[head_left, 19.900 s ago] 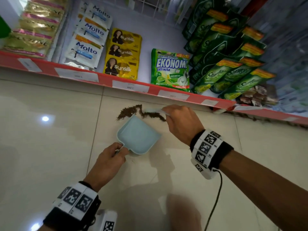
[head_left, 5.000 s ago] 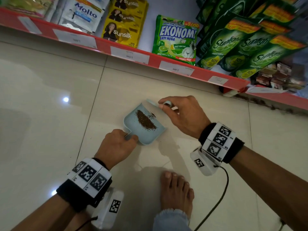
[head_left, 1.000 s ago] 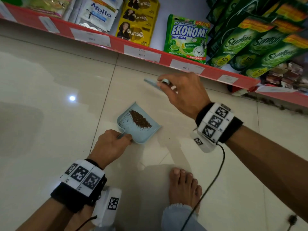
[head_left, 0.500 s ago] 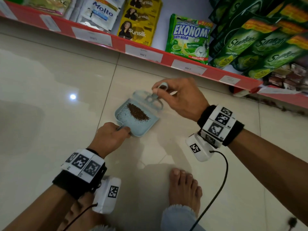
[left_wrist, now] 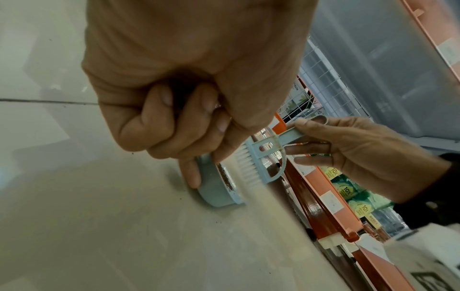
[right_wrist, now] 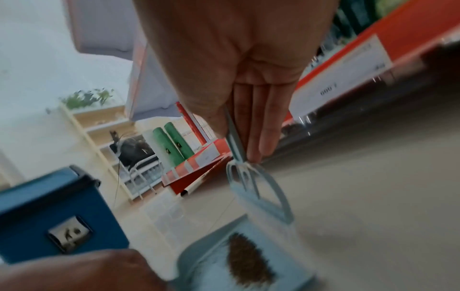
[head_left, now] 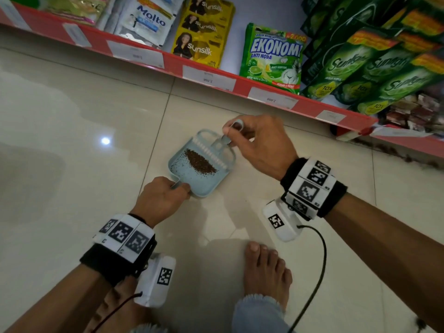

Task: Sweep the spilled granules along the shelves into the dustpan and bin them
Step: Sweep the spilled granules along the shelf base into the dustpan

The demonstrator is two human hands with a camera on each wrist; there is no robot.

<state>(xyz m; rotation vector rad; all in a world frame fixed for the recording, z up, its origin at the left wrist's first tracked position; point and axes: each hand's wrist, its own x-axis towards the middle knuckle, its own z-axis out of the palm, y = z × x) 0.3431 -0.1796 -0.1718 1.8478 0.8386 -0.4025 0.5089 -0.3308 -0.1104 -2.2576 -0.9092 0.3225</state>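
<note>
the tiled floor [head_left: 72,164] by the red shelf edge [head_left: 173,66] looks mostly swept near the pan, though dark bits along the shelf base to the right [head_left: 394,150] seem left. the pale blue dustpan [head_left: 206,186] rests on the floor with the granules [head_left: 200,162] heaped inside, not yet binned; a blue bin [right_wrist: 57,214] stands near. left hand [head_left: 159,200] grips the pan's handle, right hand [head_left: 262,145] pinches the small brush [head_left: 216,150] at the pan's mouth.

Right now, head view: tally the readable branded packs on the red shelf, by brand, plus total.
White Molto sachet strips: 1 strip visible
Yellow Sunsilk shampoo sachets: 3, overlapping
Green Ekonomi Anti Noda pack: 1
Green Sunlight refill pouches: 3 with readable logos; more behind, not countable
Total: 8
</note>
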